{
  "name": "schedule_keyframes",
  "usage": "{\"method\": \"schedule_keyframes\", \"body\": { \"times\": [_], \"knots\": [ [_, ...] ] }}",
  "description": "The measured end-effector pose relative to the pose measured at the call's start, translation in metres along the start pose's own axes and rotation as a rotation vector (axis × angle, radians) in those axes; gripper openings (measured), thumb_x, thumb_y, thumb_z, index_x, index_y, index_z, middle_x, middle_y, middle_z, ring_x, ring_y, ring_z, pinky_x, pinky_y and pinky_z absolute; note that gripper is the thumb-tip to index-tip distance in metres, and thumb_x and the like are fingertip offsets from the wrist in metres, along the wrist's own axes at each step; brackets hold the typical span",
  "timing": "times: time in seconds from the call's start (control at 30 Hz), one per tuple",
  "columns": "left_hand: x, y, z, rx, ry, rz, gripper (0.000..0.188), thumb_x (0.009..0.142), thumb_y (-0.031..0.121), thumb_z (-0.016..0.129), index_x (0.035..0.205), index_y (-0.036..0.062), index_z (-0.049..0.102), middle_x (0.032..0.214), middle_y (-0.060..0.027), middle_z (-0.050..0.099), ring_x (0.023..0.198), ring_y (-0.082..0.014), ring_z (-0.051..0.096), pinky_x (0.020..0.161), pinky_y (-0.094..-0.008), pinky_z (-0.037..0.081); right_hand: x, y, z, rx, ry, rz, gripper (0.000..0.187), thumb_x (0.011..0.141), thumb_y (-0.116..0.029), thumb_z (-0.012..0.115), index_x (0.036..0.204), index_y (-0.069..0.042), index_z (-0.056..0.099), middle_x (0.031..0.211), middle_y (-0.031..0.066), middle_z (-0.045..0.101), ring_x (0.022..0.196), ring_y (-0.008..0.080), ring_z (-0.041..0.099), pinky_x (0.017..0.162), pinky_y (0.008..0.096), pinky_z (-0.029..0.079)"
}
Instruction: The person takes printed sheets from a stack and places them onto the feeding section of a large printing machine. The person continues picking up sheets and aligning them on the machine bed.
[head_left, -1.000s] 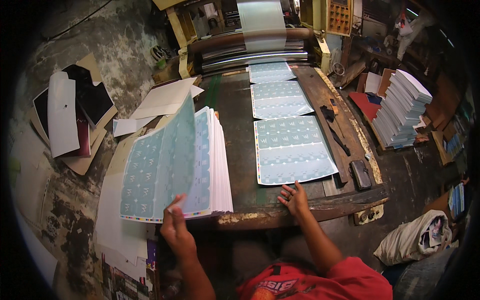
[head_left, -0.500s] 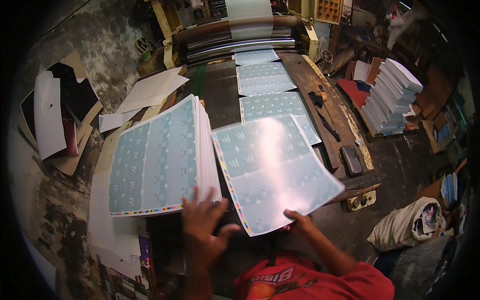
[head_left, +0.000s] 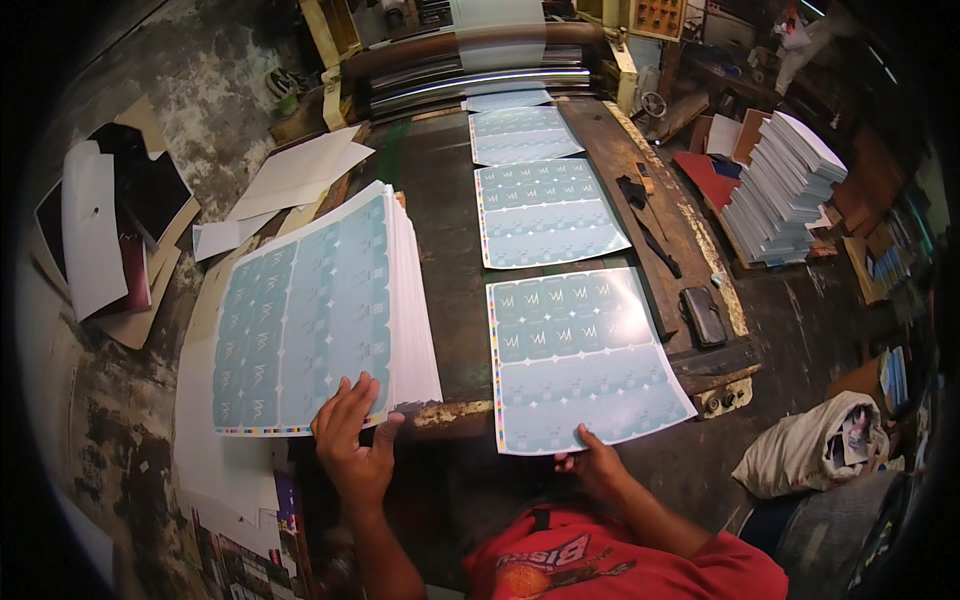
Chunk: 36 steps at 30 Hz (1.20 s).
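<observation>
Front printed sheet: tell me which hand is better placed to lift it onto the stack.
The right hand, most likely: it pinches the front printed sheet by its near edge, thumb on top. The left hand lies open at the near edge of the stack, apart from that sheet.

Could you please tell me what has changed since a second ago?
The left hand has let go of its printed sheet, which came down flat on the stack. The right hand, empty before, now grips the near edge of another sheet, drawn nearer. The sheets behind it have also moved nearer, away from the rollers. The tall paper pile and dark pouch stayed put.
</observation>
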<state>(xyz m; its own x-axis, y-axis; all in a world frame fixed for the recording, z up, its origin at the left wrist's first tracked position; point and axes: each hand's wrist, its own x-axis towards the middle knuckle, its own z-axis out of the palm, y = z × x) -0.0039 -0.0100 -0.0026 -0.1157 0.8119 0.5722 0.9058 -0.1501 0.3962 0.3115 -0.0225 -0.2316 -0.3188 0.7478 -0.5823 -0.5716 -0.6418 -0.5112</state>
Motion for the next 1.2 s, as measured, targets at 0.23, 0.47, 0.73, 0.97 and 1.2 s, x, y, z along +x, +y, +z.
{"method": "schedule_keyframes", "body": {
  "times": [0.23, 0.47, 0.73, 0.97, 1.2],
  "knots": [
    [0.001, 0.004, 0.014, -0.124, 0.134, -0.228, 0.022, 0.095, 0.022, 0.059, 0.101, 0.0055, 0.073, 0.109, -0.0072, 0.071, 0.114, -0.0278, 0.06, 0.1, -0.0413, 0.037, 0.036, -0.037, 0.02, 0.027, 0.019, -0.093, 0.061, 0.099, -0.054, 0.041, 0.124, 0.002, 0.047, 0.084, 0.0176, 0.065, 0.062, 0.0208, 0.06, 0.081, 0.0467, 0.052],
    [0.007, 0.01, 0.022, -0.163, 0.261, -0.32, 0.02, 0.096, 0.015, 0.057, 0.105, 0.0002, 0.069, 0.099, -0.0121, 0.07, 0.101, -0.0227, 0.063, 0.088, -0.0333, 0.046, 0.074, -0.032, 0.031, 0.087, 0.102, -0.3, 0.052, 0.1, -0.052, 0.041, 0.119, -0.004, 0.047, 0.097, 0.0147, 0.064, 0.075, 0.0192, 0.059, 0.076, 0.0408, 0.053],
    [0.011, 0.008, 0.007, -0.261, 0.135, -0.376, 0.029, 0.088, 0.022, 0.072, 0.107, 0.0003, 0.069, 0.1, -0.0143, 0.069, 0.095, -0.022, 0.065, 0.087, -0.0342, 0.048, 0.0, 0.04, 0.104, -0.145, -0.482, 0.111, 0.068, 0.097, -0.056, 0.046, 0.143, -0.006, 0.041, 0.133, 0.0143, 0.056, 0.121, 0.0249, 0.054, 0.105, 0.0432, 0.04],
    [0.019, 0.017, -0.007, -0.317, 0.061, -0.499, 0.038, 0.077, 0.025, 0.082, 0.105, 0.0013, 0.071, 0.101, -0.0161, 0.069, 0.103, -0.0265, 0.065, 0.09, -0.0368, 0.049, -0.025, 0.111, 0.119, -0.539, -1.02, 0.704, 0.085, 0.097, -0.069, 0.021, 0.145, -0.001, 0.039, 0.146, 0.0104, 0.043, 0.135, 0.0208, 0.038, 0.115, 0.037, 0.026],
    [0.016, 0.014, -0.009, -0.273, 0.032, -0.394, 0.035, 0.076, 0.02, 0.082, 0.105, 0.0031, 0.072, 0.105, -0.0172, 0.07, 0.11, -0.0323, 0.062, 0.094, -0.0391, 0.047, -0.029, 0.095, 0.144, -0.688, -0.938, 0.656, 0.087, 0.096, -0.071, 0.021, 0.137, 0.001, 0.049, 0.14, 0.0124, 0.05, 0.128, 0.0224, 0.046, 0.112, 0.0369, 0.03]
  ]
}}
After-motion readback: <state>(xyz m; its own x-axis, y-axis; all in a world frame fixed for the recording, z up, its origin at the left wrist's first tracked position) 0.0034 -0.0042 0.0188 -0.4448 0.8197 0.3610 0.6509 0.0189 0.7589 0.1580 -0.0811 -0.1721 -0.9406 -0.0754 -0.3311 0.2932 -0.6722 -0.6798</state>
